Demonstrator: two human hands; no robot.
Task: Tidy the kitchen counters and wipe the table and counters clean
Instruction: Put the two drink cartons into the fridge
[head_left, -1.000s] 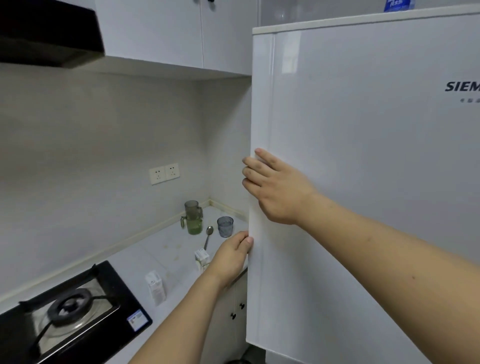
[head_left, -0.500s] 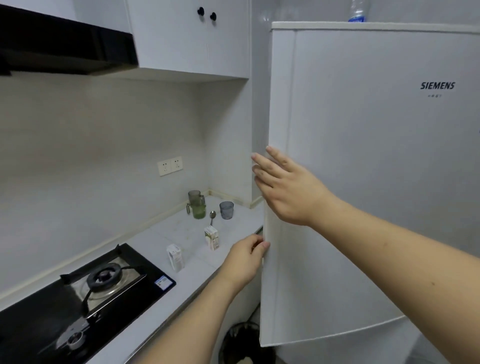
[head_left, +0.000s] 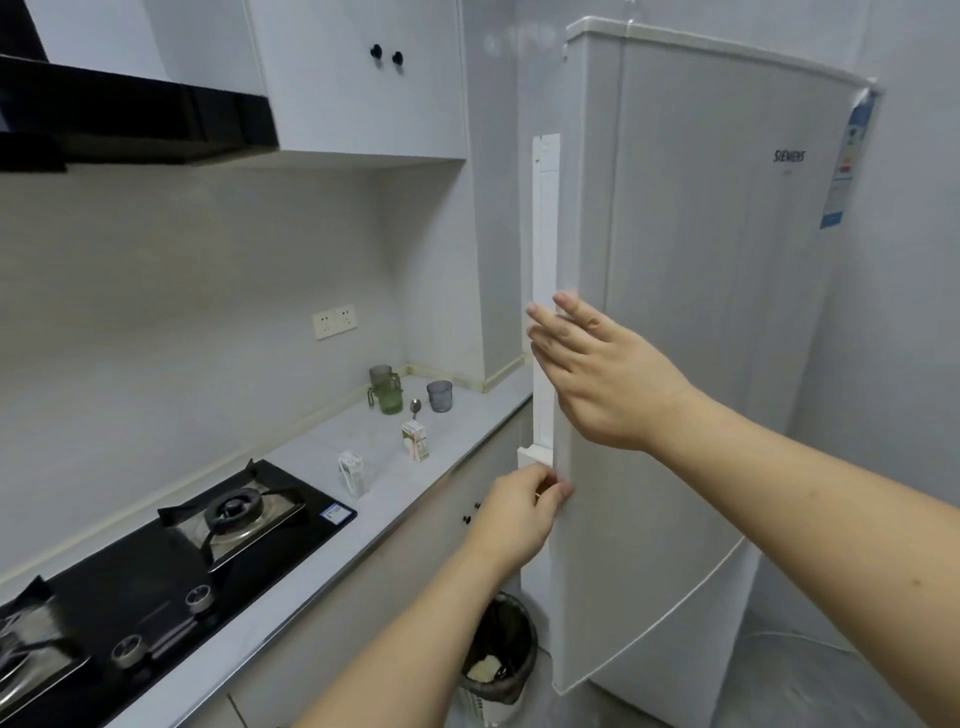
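Now, going from the left, the gas stove (head_left: 156, 561) sits far to the left of both sets of fingers, at the near end of the kitchen counter (head_left: 291, 587). Next along the counter stand two small drink cartons: one carton (head_left: 352, 472) near the stove and a second carton (head_left: 415, 440) a bit further back. Behind them, well past the fingers, are a green cup (head_left: 387, 391), a metal spoon (head_left: 415, 408) and a grey cup (head_left: 439, 396). These are the things to tidy, and nobody is touching them. A bin (head_left: 501, 652) with a dark bag stands on the floor below the left hand.

The left hand (head_left: 524, 509) has its fingers curled round the edge of the fridge door (head_left: 691, 364), low down, and it grips there. The right hand (head_left: 597, 374) is higher up, with its fingers (head_left: 550, 332) straight and a little spread, lying over the front of the door near its edge. It is blurry, so whether it touches the door is hard to tell.

The door looks open just a crack. If it swings shut, the curled left fingers could get pinched in the gap. If it is pulled open fast, things inside might tip out, though the inside is hidden. The cartons stand away from the counter's front edge, so the door should miss them.
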